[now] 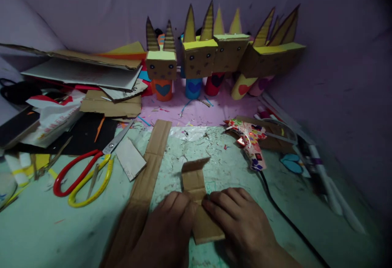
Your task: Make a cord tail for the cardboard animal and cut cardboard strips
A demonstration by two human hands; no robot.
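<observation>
A short cardboard strip (208, 226) with crosswise creases lies in front of me, its far end bent upward. My left hand (171, 219) grips its left edge, fingers curled. On the opposite edge my right hand (237, 215) is closed, with thumb and fingers pressed to the cardboard near a crease. A longer cardboard strip (157, 141) runs beside and partly under my left forearm. To its left are a small pale card piece (131, 160) and scissors (105, 153) with one red and one yellow handle, blades partly apart.
Several cardboard-headed figures with pointed ears (161, 66) stand along the back. A flower-patterned glue gun (252, 139) lies at right, its black cord (284, 215) running toward me. Stacked cardboard sheets (82, 72) and a plastic bag (58, 117) sit at left; markers (324, 174) lie far right.
</observation>
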